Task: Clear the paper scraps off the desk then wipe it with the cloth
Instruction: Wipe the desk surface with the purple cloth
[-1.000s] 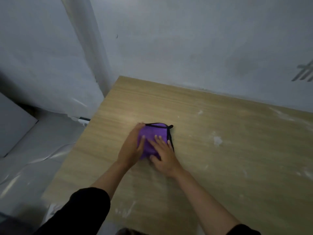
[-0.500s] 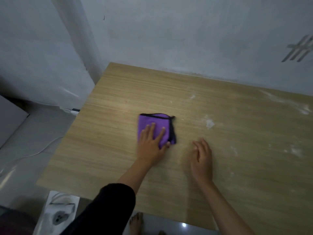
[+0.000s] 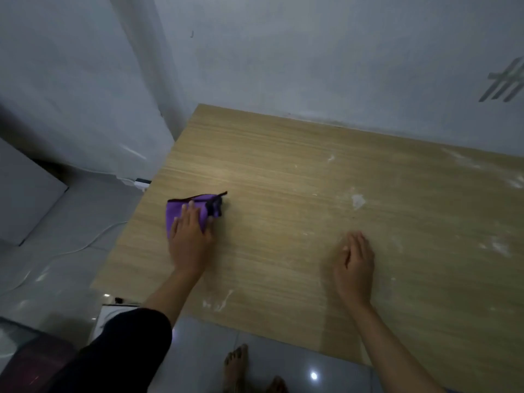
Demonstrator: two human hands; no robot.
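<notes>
A folded purple cloth with a black edge lies on the wooden desk, near its left side. My left hand presses flat on the cloth with straight fingers. My right hand rests on the bare desk to the right, fingers relaxed and holding nothing. Small white smudges and specks dot the desk's middle and right part.
A grey wall runs behind the desk. The desk's left edge drops to a tiled floor with a white cable and a white box. My bare feet show below the desk's near edge.
My right hand left the cloth and moved right onto the bare desk. My left hand stayed flat on the cloth and slid it toward the desk's left side.
</notes>
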